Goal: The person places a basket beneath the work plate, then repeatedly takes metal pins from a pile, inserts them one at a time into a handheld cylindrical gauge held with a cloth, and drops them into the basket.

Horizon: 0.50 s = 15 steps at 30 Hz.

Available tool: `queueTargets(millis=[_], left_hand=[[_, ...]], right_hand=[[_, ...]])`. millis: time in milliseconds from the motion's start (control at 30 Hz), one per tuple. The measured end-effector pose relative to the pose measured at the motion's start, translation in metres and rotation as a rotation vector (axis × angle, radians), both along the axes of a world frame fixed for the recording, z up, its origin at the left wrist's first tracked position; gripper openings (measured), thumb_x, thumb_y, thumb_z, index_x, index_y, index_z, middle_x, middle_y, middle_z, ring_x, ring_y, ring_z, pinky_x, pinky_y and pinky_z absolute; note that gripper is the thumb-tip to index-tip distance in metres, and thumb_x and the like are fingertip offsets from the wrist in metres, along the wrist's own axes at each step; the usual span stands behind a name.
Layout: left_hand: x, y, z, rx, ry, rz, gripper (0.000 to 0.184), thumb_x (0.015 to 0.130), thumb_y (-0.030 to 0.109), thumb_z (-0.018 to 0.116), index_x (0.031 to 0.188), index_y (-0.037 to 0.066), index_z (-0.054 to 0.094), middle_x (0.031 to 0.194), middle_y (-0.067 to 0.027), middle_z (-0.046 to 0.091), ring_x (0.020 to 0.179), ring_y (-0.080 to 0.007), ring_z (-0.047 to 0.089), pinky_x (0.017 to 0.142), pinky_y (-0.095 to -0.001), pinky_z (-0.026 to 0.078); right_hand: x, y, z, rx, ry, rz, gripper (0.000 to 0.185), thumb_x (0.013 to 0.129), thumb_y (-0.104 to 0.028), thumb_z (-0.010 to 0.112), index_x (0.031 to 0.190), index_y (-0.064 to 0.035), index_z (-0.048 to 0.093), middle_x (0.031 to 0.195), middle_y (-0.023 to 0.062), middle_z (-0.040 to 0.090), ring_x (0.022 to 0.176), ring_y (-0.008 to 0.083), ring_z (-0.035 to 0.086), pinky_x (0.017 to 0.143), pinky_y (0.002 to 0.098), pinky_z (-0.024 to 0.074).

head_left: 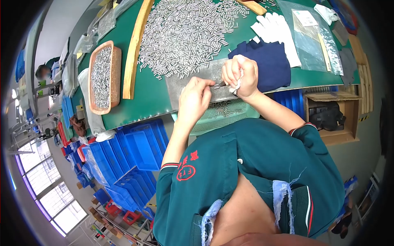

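Observation:
Over a grey metal plate (175, 88) at the table's front edge, my left hand (193, 98) is closed in a pinch. Its thumb and forefinger hold a small metal pin (217, 86). My right hand (243, 76) is wrapped round a tool with a whitish, cloth-like grip (237, 85), whose dark tip points at the pin. Most of this tool is hidden by the fingers, so I cannot tell its kind. Beyond both hands spreads a large heap of small metal pins (184, 35). A green plastic basket (201, 126) with pins in it sits below the plate's edge.
A pink basket (117, 78) of pins and a wooden strip (133, 61) are on the left. Dark blue cloth (275, 67), a white glove (279, 33) and a clear plastic bag (312, 45) lie on the right. Blue crates (141, 143) and a cardboard box (351, 119) stand below.

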State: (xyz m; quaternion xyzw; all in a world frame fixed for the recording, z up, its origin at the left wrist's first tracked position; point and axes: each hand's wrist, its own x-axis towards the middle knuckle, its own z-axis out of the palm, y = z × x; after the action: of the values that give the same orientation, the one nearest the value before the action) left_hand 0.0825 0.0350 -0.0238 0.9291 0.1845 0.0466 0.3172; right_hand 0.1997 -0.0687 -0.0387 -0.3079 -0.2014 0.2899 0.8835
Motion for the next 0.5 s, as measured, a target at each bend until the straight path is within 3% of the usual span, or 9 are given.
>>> queueTargets(millis=[200, 267, 333, 400, 433, 500], left_hand=[[0.003, -0.006, 0.005, 0.074, 0.011, -0.061, 0.015, 0.073, 0.018, 0.064, 0.086, 0.011, 0.059, 0.079, -0.0057, 0.053, 0.080, -0.0235, 0.054, 0.070, -0.0348, 0.041], [0.000, -0.007, 0.005, 0.208, -0.025, -0.160, 0.014, 0.072, 0.015, 0.065, 0.084, 0.010, 0.060, 0.077, -0.0048, 0.053, 0.068, -0.0216, 0.054, 0.064, -0.0329, 0.043], [-0.001, -0.006, 0.016, 0.165, 0.013, -0.229, 0.012, 0.072, 0.015, 0.064, 0.081, 0.009, 0.060, 0.074, -0.0054, 0.053, 0.068, -0.0227, 0.054, 0.064, -0.0330, 0.043], [-0.001, -0.003, 0.021, -0.044, 0.017, -0.327, 0.009, 0.073, 0.014, 0.063, 0.079, 0.008, 0.060, 0.070, -0.0060, 0.052, 0.068, -0.0227, 0.054, 0.064, -0.0335, 0.043], [0.004, -0.001, 0.022, 0.013, 0.066, -0.232, 0.008, 0.075, 0.018, 0.061, 0.076, 0.010, 0.060, 0.069, -0.0064, 0.052, 0.075, -0.0249, 0.055, 0.068, -0.0363, 0.042], [0.016, 0.006, 0.010, 0.160, -0.073, -0.031, 0.012, 0.074, 0.019, 0.063, 0.081, 0.010, 0.060, 0.073, -0.0064, 0.053, 0.073, -0.0250, 0.055, 0.066, -0.0363, 0.043]], right_hand=[[0.000, -0.001, -0.001, -0.010, 0.010, -0.033, 0.041, 0.091, -0.023, 0.031, 0.053, -0.0073, 0.032, 0.042, 0.0039, 0.032, 0.034, 0.0111, 0.027, 0.037, 0.0255, 0.0272], [0.000, -0.001, -0.001, -0.013, 0.011, -0.029, 0.041, 0.091, -0.023, 0.031, 0.053, -0.0073, 0.032, 0.042, 0.0038, 0.032, 0.034, 0.0110, 0.027, 0.037, 0.0255, 0.0270], [0.001, -0.002, -0.001, -0.019, 0.015, -0.026, 0.041, 0.091, -0.023, 0.031, 0.053, -0.0073, 0.032, 0.042, 0.0038, 0.032, 0.034, 0.0110, 0.027, 0.037, 0.0254, 0.0269], [0.001, -0.002, -0.003, 0.021, 0.059, 0.004, 0.041, 0.090, -0.020, 0.033, 0.051, -0.0056, 0.034, 0.043, 0.0058, 0.037, 0.035, 0.0116, 0.032, 0.038, 0.0254, 0.0304], [0.001, -0.002, -0.004, 0.021, 0.060, 0.005, 0.041, 0.090, -0.020, 0.033, 0.051, -0.0056, 0.034, 0.043, 0.0058, 0.037, 0.035, 0.0116, 0.032, 0.038, 0.0254, 0.0304], [0.002, -0.001, -0.005, 0.031, 0.038, 0.006, 0.041, 0.090, -0.020, 0.033, 0.051, -0.0056, 0.034, 0.043, 0.0056, 0.037, 0.035, 0.0114, 0.032, 0.038, 0.0252, 0.0306]])
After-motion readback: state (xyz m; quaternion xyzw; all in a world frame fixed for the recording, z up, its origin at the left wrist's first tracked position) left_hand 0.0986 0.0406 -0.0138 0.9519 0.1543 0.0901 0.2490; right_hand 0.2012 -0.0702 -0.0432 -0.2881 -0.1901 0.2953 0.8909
